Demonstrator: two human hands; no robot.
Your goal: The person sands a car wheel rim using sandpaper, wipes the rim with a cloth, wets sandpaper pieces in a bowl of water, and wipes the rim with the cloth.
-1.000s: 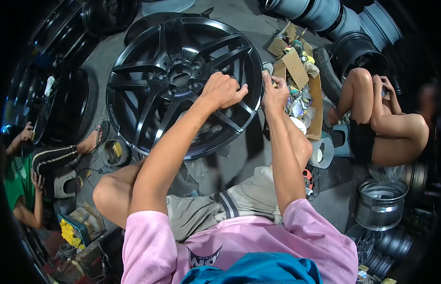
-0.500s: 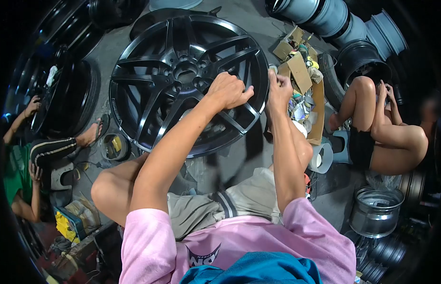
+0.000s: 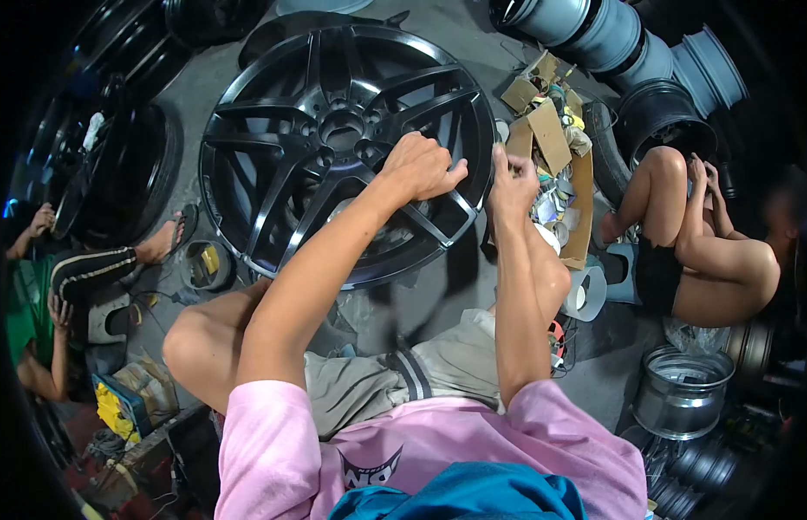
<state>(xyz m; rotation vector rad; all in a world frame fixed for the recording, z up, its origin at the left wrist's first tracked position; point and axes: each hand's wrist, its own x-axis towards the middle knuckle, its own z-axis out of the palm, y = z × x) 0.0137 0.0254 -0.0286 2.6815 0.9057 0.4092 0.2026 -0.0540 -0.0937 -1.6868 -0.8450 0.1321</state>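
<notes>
I judged the wheel (image 3: 279, 204) might tip from slack support: left hand (image 3: 418, 166) half-curled, right hand (image 3: 513, 185) part-closed, contents unclear.

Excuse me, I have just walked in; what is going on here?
Someone sits at a dark wheel rim. Their left hand is curled over a spoke, and their right hand is at the rim's outer edge, thumb up; whether either holds anything is unclear. An open box of odds and ends stands to the right. Two co-workers sit nearby, one each side.
</notes>
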